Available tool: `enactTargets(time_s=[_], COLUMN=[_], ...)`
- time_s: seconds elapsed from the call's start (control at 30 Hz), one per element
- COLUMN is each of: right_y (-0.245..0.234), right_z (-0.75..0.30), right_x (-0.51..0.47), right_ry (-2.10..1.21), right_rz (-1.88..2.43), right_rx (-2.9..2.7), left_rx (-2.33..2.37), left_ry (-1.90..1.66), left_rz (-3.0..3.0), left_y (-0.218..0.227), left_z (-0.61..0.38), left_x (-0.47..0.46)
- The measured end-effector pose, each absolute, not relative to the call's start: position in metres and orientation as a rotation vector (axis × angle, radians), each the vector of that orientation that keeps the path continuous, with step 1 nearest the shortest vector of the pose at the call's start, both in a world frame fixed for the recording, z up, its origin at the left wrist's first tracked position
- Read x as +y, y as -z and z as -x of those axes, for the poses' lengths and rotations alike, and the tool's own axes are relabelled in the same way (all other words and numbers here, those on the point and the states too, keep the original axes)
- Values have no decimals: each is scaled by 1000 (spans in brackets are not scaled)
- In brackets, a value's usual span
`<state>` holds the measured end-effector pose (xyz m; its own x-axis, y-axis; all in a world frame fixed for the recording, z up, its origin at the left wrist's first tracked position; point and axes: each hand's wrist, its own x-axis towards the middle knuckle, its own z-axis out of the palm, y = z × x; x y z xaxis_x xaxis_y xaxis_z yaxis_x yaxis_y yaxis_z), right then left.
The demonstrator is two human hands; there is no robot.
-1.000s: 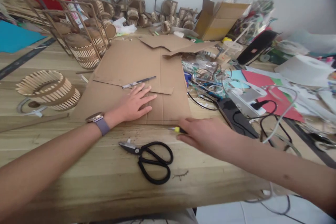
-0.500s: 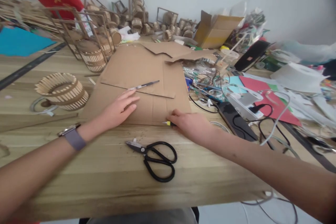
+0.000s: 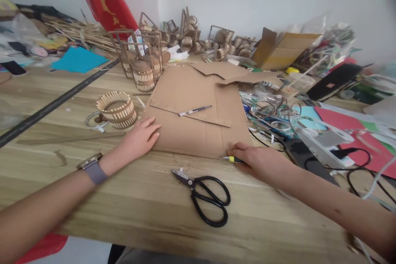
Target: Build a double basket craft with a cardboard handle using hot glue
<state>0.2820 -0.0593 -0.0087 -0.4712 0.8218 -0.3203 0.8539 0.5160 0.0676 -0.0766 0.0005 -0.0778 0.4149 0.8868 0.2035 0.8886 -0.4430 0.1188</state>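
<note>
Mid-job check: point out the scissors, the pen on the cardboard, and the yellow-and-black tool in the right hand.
Scissors (image 3: 189,182), head view: on the pivot.
Pen (image 3: 195,110), head view: middle of the barrel.
Yellow-and-black tool (image 3: 231,159), head view: on the yellow section.

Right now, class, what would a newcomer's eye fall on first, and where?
The large cardboard sheet in the centre probably comes first, with a pen on it. The left hand is at its near left corner, and the right hand holds a yellow-and-black tool at its near right. Black-handled scissors lie in front, and a bright red bag shows at back left.
</note>
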Motion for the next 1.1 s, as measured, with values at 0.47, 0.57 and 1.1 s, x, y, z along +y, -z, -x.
enactTargets(time_s=[0.47, 0.57, 1.1], right_y=[4, 5, 8], right_z=[-165, -156, -150], right_x=[-21, -13, -6], right_ry=[176, 173, 143], right_rz=[-1200, -1172, -1067], right_rx=[2577, 2571, 2529], left_rx=[-1473, -1440, -1408], left_ry=[272, 359, 447], left_rz=[2570, 2588, 2706], left_y=[56, 60, 90], left_z=[48, 37, 31], left_x=[16, 25, 37])
